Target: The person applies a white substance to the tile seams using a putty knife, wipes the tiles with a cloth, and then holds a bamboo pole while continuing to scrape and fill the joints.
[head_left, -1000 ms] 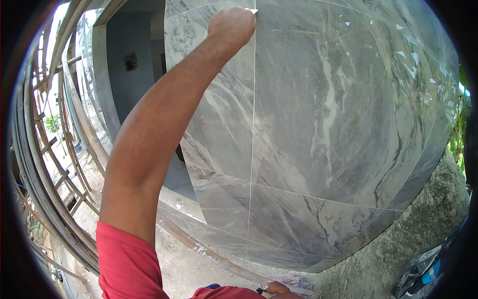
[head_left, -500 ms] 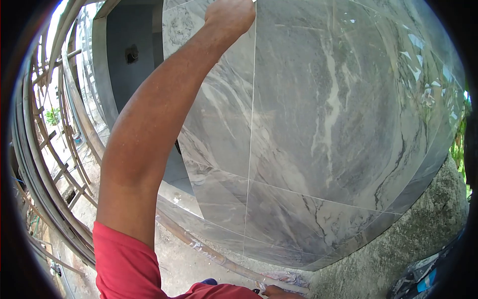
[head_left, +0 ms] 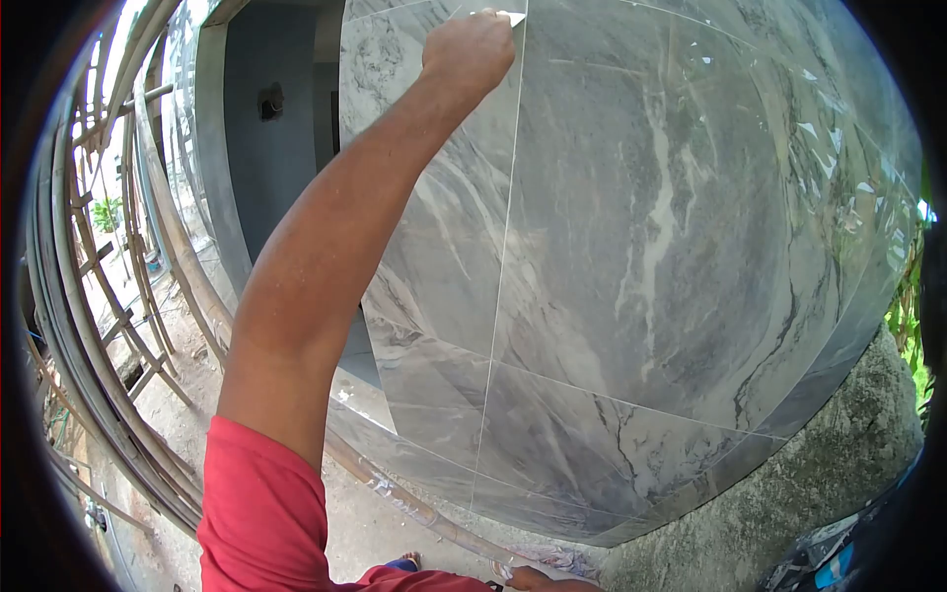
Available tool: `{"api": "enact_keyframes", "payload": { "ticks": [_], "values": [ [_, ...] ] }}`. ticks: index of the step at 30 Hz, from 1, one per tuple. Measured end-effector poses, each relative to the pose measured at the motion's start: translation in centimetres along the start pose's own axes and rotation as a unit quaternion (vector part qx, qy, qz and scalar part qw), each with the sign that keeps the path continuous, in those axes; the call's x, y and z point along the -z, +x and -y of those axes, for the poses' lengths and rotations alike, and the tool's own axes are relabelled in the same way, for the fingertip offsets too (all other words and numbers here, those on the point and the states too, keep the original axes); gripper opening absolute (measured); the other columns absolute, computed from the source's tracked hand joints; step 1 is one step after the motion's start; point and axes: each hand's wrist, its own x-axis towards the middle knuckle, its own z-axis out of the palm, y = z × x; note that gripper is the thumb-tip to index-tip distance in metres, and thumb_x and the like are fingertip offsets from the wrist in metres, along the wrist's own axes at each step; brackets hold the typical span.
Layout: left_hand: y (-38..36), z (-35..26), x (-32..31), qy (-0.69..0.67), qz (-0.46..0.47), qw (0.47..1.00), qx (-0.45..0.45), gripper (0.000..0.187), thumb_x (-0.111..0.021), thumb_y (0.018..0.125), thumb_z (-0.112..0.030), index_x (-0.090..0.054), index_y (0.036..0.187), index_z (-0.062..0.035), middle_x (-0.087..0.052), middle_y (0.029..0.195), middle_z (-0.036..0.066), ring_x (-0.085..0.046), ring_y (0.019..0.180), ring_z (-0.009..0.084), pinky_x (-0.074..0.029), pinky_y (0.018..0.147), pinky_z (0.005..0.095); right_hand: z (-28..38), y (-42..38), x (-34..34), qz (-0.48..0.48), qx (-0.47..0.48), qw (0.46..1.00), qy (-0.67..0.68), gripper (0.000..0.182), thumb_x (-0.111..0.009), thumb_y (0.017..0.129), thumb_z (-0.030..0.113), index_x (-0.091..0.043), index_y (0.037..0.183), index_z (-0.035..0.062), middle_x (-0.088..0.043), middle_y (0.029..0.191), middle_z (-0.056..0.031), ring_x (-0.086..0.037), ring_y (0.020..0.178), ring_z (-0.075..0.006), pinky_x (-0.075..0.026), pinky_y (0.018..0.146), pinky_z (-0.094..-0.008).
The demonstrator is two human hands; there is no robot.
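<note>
My left hand (head_left: 469, 51) is raised at the top of the view, its fingers closed round a small white flat piece (head_left: 517, 18). The piece's tip is at the pale vertical joint between two grey marbled wall tiles (head_left: 582, 197). My left arm, in a red sleeve, stretches up across the view. Low at the bottom edge, my right hand (head_left: 531, 578) is partly visible, its fingers closed by a small light and dark item too small to identify.
A doorway (head_left: 268, 148) opens left of the tiles. Poles and a lattice (head_left: 109, 296) stand at far left. A long pole (head_left: 424, 508) runs below the wall. Rough concrete (head_left: 750, 513) and a dark bag-like item with blue (head_left: 834, 564) lie lower right.
The view has shifted slightly. My left hand appears lower and further right, and more of the white piece shows. Part of a foot has come into view at the bottom.
</note>
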Motion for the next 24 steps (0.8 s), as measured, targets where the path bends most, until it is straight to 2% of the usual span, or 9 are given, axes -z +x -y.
{"api": "enact_keyframes", "payload": {
  "ticks": [1, 4, 6, 7, 11, 15, 17, 19, 24],
  "values": [
    [-1.9, -0.9, 0.8, 0.019, -0.013, 1.0, -0.013, 0.026, -0.055, 0.091, -0.007, -0.069, 0.113, -0.0054, -0.071, 0.116, 0.011, -0.073, 0.089, 0.031, -0.059, 0.071, 0.0424, 0.6, -1.1, 0.5, 0.004, 0.001, 1.0, 0.0, 0.033, -0.063, 0.08, 0.023, -0.074, 0.1, -0.0016, -0.072, 0.102, -0.026, -0.07, 0.095, -0.0387, -0.055, 0.082, -0.0463],
    [-9.9, -2.2, 0.5, -0.023, 0.031, 0.999, -0.026, 0.031, -0.055, 0.088, -0.006, -0.064, 0.118, -0.0042, -0.066, 0.128, 0.011, -0.072, 0.077, 0.0324, -0.058, 0.068, 0.0444, 2.9, -3.7, 1.8, 0.015, 0.119, 0.983, 0.142, 0.038, -0.063, 0.082, 0.023, -0.072, 0.11, -0.0008, -0.071, 0.103, -0.027, -0.07, 0.095, -0.0375, -0.054, 0.082, -0.0454],
    [-16.9, -3.9, 1.4, -0.056, 0.126, 0.99, -0.024, 0.044, -0.052, 0.088, -0.001, -0.06, 0.132, -0.0074, -0.062, 0.137, 0.006, -0.072, 0.079, 0.0311, -0.057, 0.069, 0.0446, -1.7, 2.3, -2.4, 0.156, 0.093, 0.973, -0.142, 0.063, -0.051, 0.096, 0.061, -0.064, 0.128, 0.0078, -0.069, 0.118, -0.0227, -0.065, 0.112, -0.0411, -0.051, 0.095, -0.0472],
    [-21.5, -4.2, 0.4, -0.074, 0.149, 0.984, -0.064, 0.042, -0.052, 0.09, -0.003, -0.062, 0.131, -0.0087, -0.061, 0.139, 0.006, -0.072, 0.075, 0.0297, -0.056, 0.065, 0.0426, -1.0, 1.7, -2.1, 0.159, 0.093, 0.972, -0.144, 0.063, -0.051, 0.096, 0.061, -0.064, 0.128, 0.0078, -0.069, 0.118, -0.0227, -0.065, 0.112, -0.0411, -0.051, 0.095, -0.0472],
    [-37.2, -8.4, 1.0, -0.196, 0.302, 0.933, 0.017, 0.04, -0.069, 0.089, -0.018, -0.065, 0.129, -0.0135, -0.053, 0.148, 0.009, -0.072, 0.081, 0.0311, -0.057, 0.068, 0.0409, 7.9, -4.8, 7.1, -0.108, 0.084, 0.991, 0.0, 0.079, -0.066, 0.092, 0.046, -0.039, 0.151, 0.0013, -0.063, 0.131, -0.0251, -0.067, 0.109, -0.0389, -0.051, 0.095, -0.0453],
    [-47.3, -14.8, 4.6, -0.332, 0.328, 0.869, 0.167, 0.043, -0.071, 0.092, -0.025, -0.064, 0.133, -0.0163, -0.048, 0.151, 0.018, -0.068, 0.104, 0.0374, -0.057, 0.081, 0.0413, 19.3, -11.4, 18.8, -0.365, 0.174, 0.853, 0.331, 0.081, -0.064, 0.098, 0.033, -0.02, 0.161, 0.0055, -0.067, 0.119, -0.0175, -0.067, 0.087, -0.0239, -0.053, 0.083, -0.0346],
    [-50.5, -17.7, 5.3, -0.363, 0.325, 0.852, 0.191, 0.043, -0.069, 0.093, -0.024, -0.064, 0.134, -0.0163, -0.046, 0.151, 0.021, -0.066, 0.11, 0.0393, -0.056, 0.085, 0.0423, 22.1, -12.8, 22.6, -0.418, 0.256, 0.789, 0.37, 0.078, -0.06, 0.102, 0.034, -0.018, 0.161, 0.0036, -0.066, 0.114, -0.0164, -0.066, 0.085, -0.0214, -0.054, 0.079, -0.0322],
    [-52.3, -19.8, 6.1, -0.411, 0.331, 0.821, 0.217, 0.038, -0.067, 0.095, -0.026, -0.066, 0.131, -0.0173, -0.049, 0.149, 0.021, -0.069, 0.101, 0.0391, -0.057, 0.079, 0.0432, 23.9, -13.6, 25.2, -0.414, 0.265, 0.797, 0.351, 0.077, -0.058, 0.102, 0.036, -0.021, 0.16, 0.0023, -0.066, 0.117, -0.0183, -0.067, 0.09, -0.0233, -0.053, 0.083, -0.0334],
    [-52.7, -20.9, 7.4, -0.478, 0.226, 0.806, 0.266, 0.047, -0.056, 0.096, -0.006, -0.056, 0.143, -0.0128, -0.049, 0.148, 0.023, -0.068, 0.104, 0.0401, -0.056, 0.083, 0.0412, 23.7, -11.5, 25.6, -0.443, 0.326, 0.797, 0.25, 0.07, -0.054, 0.105, 0.041, -0.032, 0.156, -0.0011, -0.063, 0.125, -0.0252, -0.065, 0.11, -0.0293, -0.049, 0.096, -0.0365]
  ]
}}
